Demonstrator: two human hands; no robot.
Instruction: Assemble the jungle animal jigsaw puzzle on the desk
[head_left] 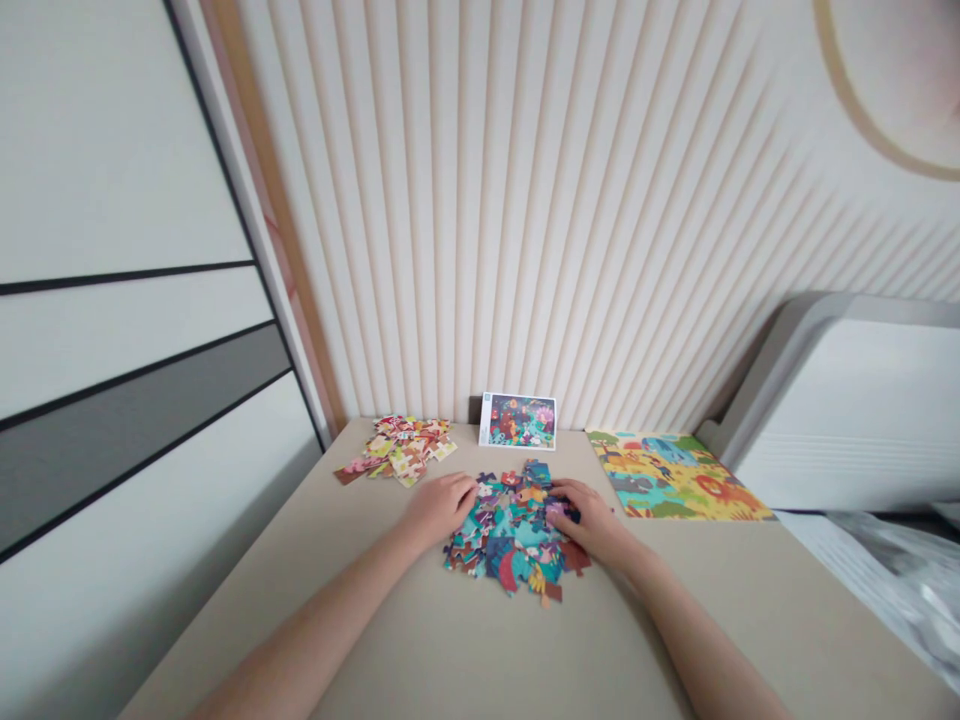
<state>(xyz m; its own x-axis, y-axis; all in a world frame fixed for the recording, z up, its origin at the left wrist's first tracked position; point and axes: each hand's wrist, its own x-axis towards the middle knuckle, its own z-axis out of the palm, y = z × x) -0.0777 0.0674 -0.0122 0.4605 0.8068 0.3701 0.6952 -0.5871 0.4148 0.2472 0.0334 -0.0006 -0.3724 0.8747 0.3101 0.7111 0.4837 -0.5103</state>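
Observation:
A heap of loose jigsaw puzzle pieces (517, 530), mostly teal, blue and purple with red and orange bits, lies on the beige table in front of me. At its upper left edge rests my left hand (444, 503), fingers bent and drawn together against the pieces; whatever is under the fingertips is hidden. My right hand (589, 515) lies along the heap's right edge, its thumb and forefinger apart with purple pieces between them. Behind the heap a small picture card (519, 421) of a similarly coloured scene leans upright against the wall.
A second heap of puzzle pieces (401, 447), red, yellow and cream, sits at the table's back left. At the back right lies a flat, assembled animal puzzle (675, 475). Beyond the right edge are a grey-white padded panel (855, 410) and clear plastic wrapping (900, 570). A ribbed wall (480, 200) borders the table's back.

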